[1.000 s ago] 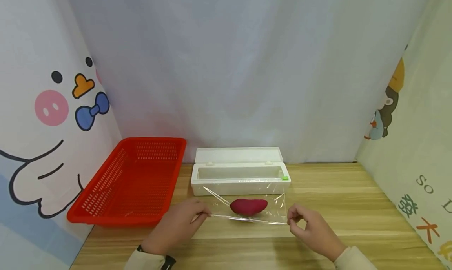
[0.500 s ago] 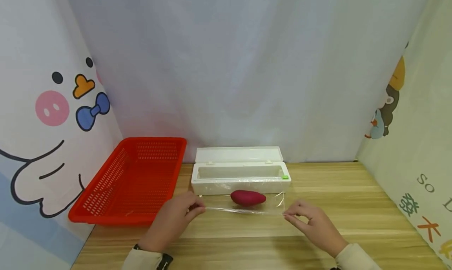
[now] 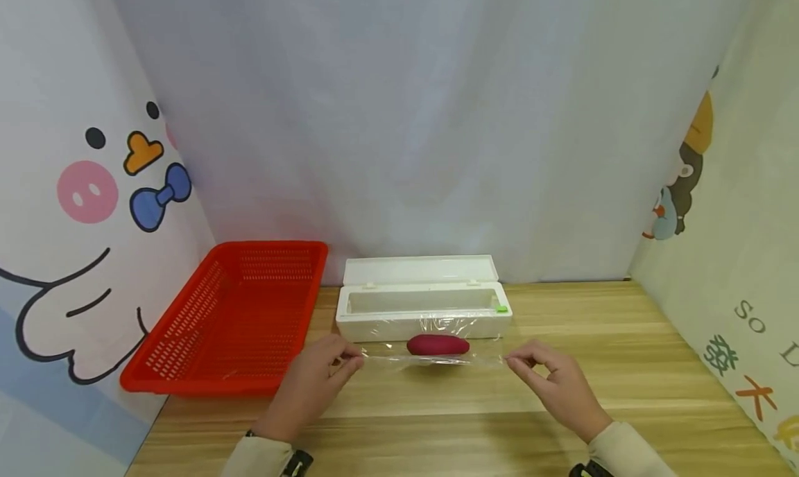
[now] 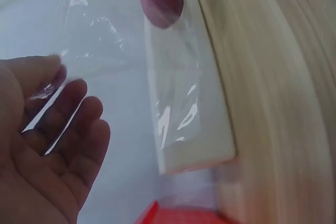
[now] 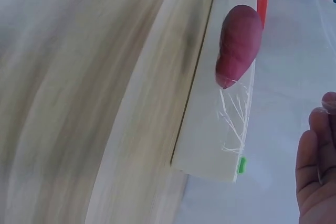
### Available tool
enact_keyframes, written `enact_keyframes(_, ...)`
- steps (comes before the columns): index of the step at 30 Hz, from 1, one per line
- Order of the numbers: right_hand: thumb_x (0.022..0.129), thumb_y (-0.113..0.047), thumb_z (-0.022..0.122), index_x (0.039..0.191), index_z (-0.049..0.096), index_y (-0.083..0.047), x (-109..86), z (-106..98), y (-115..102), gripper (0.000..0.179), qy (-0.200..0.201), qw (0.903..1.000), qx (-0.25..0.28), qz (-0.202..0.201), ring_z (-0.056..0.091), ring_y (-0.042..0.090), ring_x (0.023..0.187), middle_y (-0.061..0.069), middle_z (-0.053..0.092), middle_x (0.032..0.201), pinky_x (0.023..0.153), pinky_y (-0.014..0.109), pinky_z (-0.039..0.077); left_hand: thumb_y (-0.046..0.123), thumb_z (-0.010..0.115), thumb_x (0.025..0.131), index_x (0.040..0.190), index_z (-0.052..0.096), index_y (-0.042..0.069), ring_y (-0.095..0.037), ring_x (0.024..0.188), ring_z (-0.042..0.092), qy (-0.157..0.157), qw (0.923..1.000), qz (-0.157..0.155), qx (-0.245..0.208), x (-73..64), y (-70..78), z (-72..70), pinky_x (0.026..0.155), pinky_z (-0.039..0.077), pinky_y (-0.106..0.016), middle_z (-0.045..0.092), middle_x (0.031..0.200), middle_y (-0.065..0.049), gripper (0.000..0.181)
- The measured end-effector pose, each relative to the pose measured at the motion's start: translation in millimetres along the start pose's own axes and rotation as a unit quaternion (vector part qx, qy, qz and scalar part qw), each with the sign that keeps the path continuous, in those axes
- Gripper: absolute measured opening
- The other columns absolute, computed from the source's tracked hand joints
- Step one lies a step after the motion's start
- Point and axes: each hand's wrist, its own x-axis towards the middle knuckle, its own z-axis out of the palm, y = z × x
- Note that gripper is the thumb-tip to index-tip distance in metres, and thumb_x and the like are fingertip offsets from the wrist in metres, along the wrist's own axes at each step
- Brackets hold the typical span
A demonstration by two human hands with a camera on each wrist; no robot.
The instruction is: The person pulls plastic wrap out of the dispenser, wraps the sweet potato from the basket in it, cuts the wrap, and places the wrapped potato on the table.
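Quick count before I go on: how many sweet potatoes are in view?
1. The sweet potato is in the clear film between the left hand and right hand, before the white box. Anything behind the box is hidden.

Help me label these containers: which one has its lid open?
The white box with the green tab: its lid stands raised at the back. The red basket, on the person's left, shows no lid.
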Motion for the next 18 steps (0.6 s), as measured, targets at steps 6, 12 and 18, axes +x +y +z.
enact_keyframes(6,0.1,-0.012,0.069,0.099,0.075,-0.016,17.3,16.2,11.1,0.007,0.037,0.9966,0.019,0.071,0.062,0.005,0.083,-0.006,0.07,0.091,0.074,0.025,0.053,0.02,0.071,0.099,0.102,0.07,0.015,-0.01,0.092,0.064,0.037,0.9927,-0.031,-0.11,13.9,-9.9,20.6,0.08,0.055,-0.03,0.068,0.092,0.01,0.006)
enact_keyframes(12,0.099,-0.015,0.071,0.098,0.076,-0.004,36.9,32.0,25.9,0.011,0.082,0.986,0.023,0.144,0.061,0.005,0.091,0.004,0.07,0.101,0.079,0.021,0.054,0.016,0.069,0.101,0.106,0.069,0.011,-0.015,0.081,0.066,0.093,0.9758,-0.086,-0.178,34.5,-19.0,43.7,0.07,0.053,-0.025,0.07,0.088,-0.002,0.008)
enact_keyframes(18,0.099,-0.025,0.073,0.1,0.077,-0.003,49.7,44.3,43.3,0.022,0.095,0.9653,0.005,0.243,0.062,0.012,0.084,0.008,0.074,0.096,0.073,0.023,0.05,0.021,0.076,0.096,0.101,0.067,0.013,-0.016,0.073,0.07,0.157,0.9597,-0.143,-0.184,55.1,-25.8,65.6,0.064,0.055,-0.028,0.069,0.084,-0.001,0.013)
